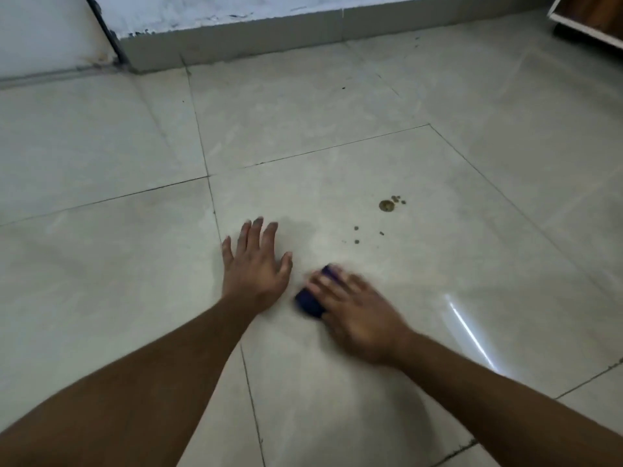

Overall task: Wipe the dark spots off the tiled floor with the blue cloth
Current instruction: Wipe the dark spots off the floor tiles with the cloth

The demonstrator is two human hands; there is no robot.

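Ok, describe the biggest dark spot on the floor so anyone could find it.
Start at the right hand pressing the blue cloth on the tiled floor. Look beyond it, to the right: the biggest spot is a round brownish blot, far larger than the specks around it.

Glossy pale floor tiles (337, 96) meet a scuffed white wall (215, 11).

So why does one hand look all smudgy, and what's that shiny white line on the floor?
In the head view, the right hand is motion-blurred over the blue cloth, while the left hand looks sharp, flat on the floor; the white streak is glare on the glossy tile; the dark spots stay clear.
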